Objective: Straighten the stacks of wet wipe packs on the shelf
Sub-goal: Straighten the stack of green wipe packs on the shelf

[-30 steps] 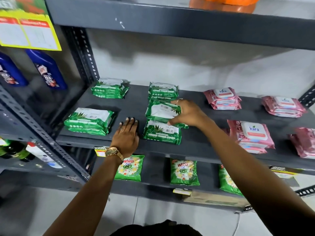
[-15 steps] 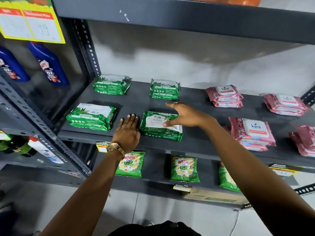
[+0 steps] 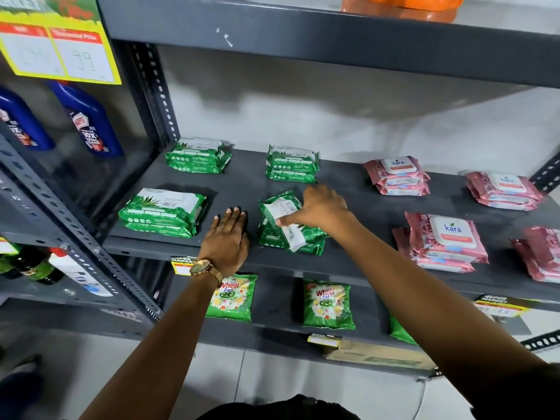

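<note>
Grey metal rack [image 3: 303,31] w/ perforated uprights, white wall [image 3: 333,122] behind, pale tiled floor [image 3: 272,377].

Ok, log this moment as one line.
right hand: gripping skewed top green pack | left hand: flat on shelf beside stack | stack: not yet straight

bare shelf [image 3: 242,189] lane between green stacks [image 3: 163,212], pink stacks [image 3: 445,237] crowding right

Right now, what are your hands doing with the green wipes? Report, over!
Left hand flat on shelf, empty. Right hand gripping top green pack, crooked on its stack. Nothing blocking.
</note>
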Action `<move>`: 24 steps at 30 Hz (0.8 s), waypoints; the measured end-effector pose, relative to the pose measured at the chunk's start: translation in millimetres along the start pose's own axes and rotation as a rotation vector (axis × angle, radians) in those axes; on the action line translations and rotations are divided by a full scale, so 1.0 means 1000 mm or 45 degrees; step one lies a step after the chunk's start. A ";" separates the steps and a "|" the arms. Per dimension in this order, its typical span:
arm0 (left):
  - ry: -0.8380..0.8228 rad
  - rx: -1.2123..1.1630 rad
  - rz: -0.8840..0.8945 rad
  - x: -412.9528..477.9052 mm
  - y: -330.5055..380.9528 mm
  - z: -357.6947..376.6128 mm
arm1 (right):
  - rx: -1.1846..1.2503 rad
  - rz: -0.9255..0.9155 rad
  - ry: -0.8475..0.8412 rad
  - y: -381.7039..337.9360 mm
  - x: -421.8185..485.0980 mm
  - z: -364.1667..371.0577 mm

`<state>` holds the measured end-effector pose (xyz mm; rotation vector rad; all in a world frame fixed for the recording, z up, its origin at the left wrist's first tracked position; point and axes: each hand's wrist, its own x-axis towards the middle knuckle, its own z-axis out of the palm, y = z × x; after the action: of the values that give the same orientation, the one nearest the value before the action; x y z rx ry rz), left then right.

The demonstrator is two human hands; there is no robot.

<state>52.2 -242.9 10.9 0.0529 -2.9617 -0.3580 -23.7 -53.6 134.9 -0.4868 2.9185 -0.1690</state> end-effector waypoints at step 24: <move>0.026 0.002 -0.003 -0.002 0.002 0.000 | -0.392 -0.561 -0.187 0.026 0.008 -0.009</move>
<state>54.2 -241.2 11.4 0.0594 -2.9418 -0.3537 -41.1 -31.3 138.7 -1.1344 2.6594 0.2540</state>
